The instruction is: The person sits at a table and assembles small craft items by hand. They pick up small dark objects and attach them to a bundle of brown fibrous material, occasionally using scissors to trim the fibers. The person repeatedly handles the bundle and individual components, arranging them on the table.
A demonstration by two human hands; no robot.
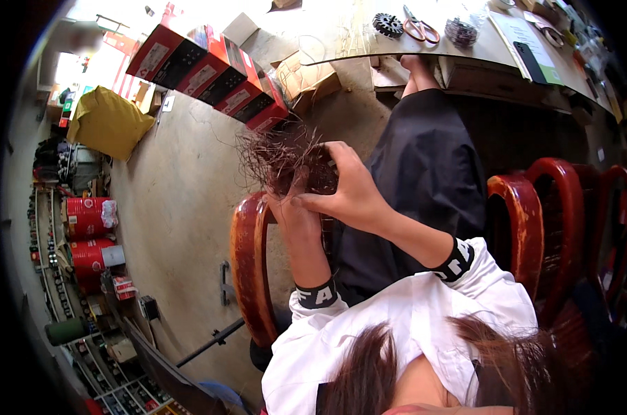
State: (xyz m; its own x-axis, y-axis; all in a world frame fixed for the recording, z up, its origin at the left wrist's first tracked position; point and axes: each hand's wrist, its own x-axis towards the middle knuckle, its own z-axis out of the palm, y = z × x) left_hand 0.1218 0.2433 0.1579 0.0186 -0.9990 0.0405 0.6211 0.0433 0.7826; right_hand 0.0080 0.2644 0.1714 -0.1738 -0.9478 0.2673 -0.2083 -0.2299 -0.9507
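Observation:
A bushy tangle of thin, dark reddish-brown strands (275,155) is held up in front of me, past the end of the chair arm; its loose ends stick out on the left and top. My left hand (293,207) is closed on its lower part, with most of its fingers hidden by the strands. Curled round the right side of the same bundle is my right hand (344,183), its thumb pointing toward the left hand. The exact kind of strand is too fine to make out.
On the table (355,41) lie orange-handled scissors (420,29), a black toothed disc (387,25), a dark coil (461,32) and a phone (529,62). Red-and-black boxes (210,76) are stacked to the left. A wooden chair arm (250,270) stands beside me.

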